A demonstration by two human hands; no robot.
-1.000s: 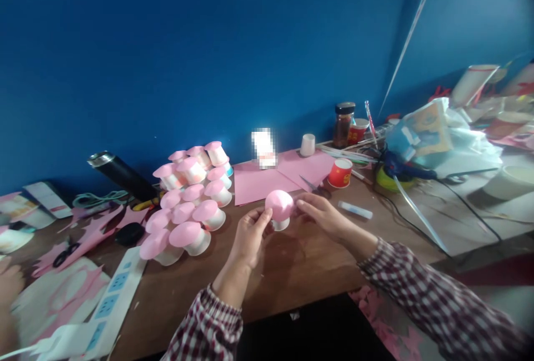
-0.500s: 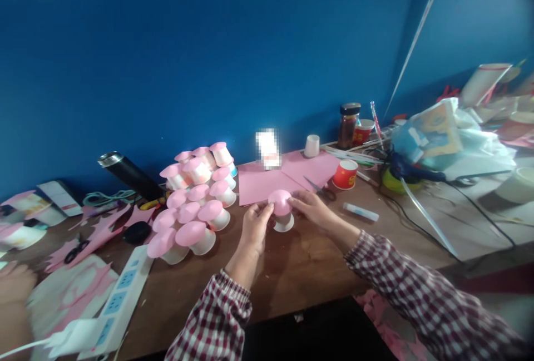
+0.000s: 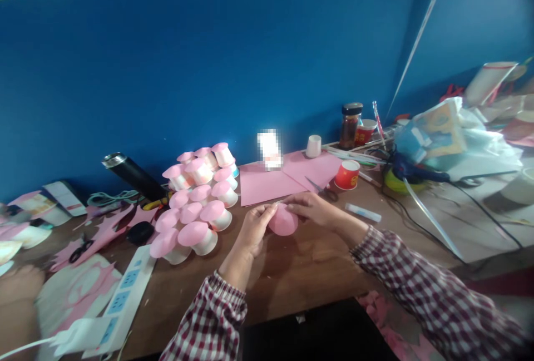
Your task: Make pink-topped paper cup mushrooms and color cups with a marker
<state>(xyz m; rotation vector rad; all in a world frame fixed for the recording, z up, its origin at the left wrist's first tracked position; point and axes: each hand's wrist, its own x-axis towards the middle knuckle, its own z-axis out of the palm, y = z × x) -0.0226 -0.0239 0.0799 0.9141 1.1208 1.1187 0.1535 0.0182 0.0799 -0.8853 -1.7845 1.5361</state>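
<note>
Both my hands hold one small paper cup covered with a pink paper top, just above the brown table. My left hand grips its left side and my right hand its upper right. The cup is tipped so its pink top faces me. To the left stands a pile of several matching pink-topped cups. Pink paper sheets lie behind my hands, with scissors on them.
A red paper cup, a glue stick, a glue gun with cables and a jar are at the right. A black flask, pink scraps, a power strip and another person's hand are at the left.
The cup stood upright between my hands with its pink top up; now it is tipped toward me, pink top facing the camera. The view shifted slightly.
</note>
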